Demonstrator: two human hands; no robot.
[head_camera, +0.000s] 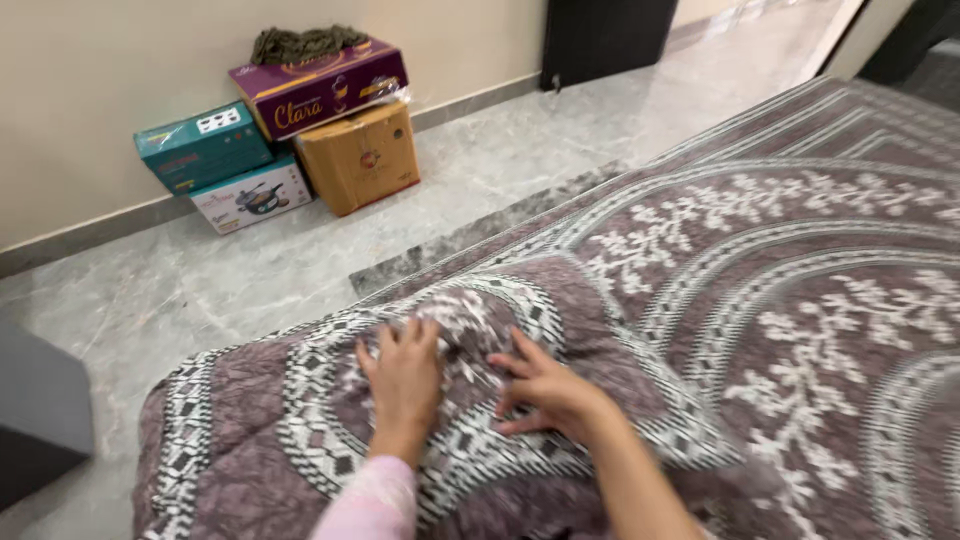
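A mauve quilt (800, 300) with white leaf and band patterns covers a bed and fills the right and lower part of the head view. A pillow in matching mauve fabric (560, 290) lies on it near the bed's corner. My left hand (402, 378) rests flat on the pillow, fingers together, a pink sleeve at the wrist. My right hand (548, 388) presses on the pillow just to the right, fingers spread. Neither hand holds anything.
Grey marble floor (200, 290) lies left of the bed. Against the beige wall stand a brown carton (360, 155), a purple box (320, 85) with dark cloth on top, a teal box (200, 148) and a white box (252, 198). A dark door (605, 35) is at the back.
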